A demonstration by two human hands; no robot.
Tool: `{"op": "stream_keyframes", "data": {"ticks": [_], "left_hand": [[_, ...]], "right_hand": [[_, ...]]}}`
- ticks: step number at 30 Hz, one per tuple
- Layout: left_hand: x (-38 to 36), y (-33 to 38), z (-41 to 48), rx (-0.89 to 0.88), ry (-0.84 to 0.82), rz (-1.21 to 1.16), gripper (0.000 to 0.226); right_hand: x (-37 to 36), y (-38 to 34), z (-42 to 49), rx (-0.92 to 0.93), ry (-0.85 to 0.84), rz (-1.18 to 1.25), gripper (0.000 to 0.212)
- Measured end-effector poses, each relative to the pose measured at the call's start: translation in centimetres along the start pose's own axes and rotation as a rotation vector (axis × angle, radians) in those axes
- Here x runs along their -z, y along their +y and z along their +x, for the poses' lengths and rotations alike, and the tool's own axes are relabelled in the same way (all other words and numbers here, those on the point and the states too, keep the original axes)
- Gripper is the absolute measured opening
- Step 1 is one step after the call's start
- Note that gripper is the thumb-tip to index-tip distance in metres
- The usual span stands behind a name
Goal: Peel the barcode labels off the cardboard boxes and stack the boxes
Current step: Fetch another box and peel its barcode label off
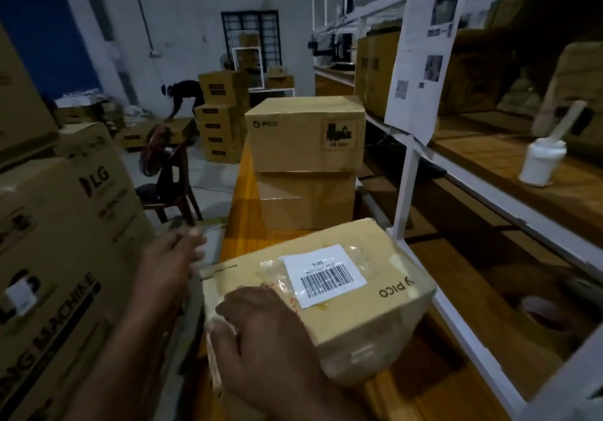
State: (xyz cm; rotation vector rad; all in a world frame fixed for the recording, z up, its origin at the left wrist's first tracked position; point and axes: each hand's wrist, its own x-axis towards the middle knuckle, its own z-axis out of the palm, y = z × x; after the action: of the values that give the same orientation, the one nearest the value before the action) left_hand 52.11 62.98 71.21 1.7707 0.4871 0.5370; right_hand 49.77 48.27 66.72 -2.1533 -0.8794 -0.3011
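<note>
A PICO cardboard box [352,316] lies tilted over the near end of the wooden table, with a white barcode label [323,274] stuck on its top face under clear tape. My left hand [169,264] grips the box's far left edge, fingers curled round it. My right hand [261,332] lies on the near left corner of the top, and its fingertips curl over the side edge. Behind it, two boxes are stacked: a PICO box [303,133] sits on a plain box [306,202].
A white metal rack [404,179] runs along the right, holding a white bottle [541,163], a tape roll [548,309] and a hanging paper sheet [424,55]. A large LG carton [65,225] stands at my left. Beyond are a chair [169,176], more box stacks [222,120] and a bending person [182,97].
</note>
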Motion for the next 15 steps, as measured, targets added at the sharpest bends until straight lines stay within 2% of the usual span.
{"op": "stream_keyframes", "data": {"ticks": [2, 4, 6, 9, 12, 15], "left_hand": [[-0.6, 2.1, 0.0, -0.298, -0.077, 0.217, 0.007], [-2.3, 3.6, -0.2, -0.401, -0.294, 0.431, 0.002], [-4.2, 3.8, 0.4, -0.393, -0.440, 0.610, 0.009], [-5.8, 3.5, 2.0, -0.284, -0.542, 0.753, 0.025], [-6.6, 2.7, 2.4, -0.232, -0.523, 0.820, 0.020], [-7.1, 2.3, 2.5, -0.151, -0.517, 0.785, 0.016]], "right_hand": [[0.1, 0.0, 1.4, -0.068, 0.016, 0.056, 0.029], [0.5, -0.4, 2.2, -0.107, 0.052, 0.146, 0.023], [0.7, -0.2, 2.3, -0.154, 0.058, 0.223, 0.020], [2.1, -0.3, 1.4, -0.173, -0.029, 0.418, 0.016], [4.5, 0.6, 0.6, -0.210, -0.196, 0.650, 0.016], [7.7, 2.9, 1.1, -0.174, -0.240, 0.551, 0.014]]}}
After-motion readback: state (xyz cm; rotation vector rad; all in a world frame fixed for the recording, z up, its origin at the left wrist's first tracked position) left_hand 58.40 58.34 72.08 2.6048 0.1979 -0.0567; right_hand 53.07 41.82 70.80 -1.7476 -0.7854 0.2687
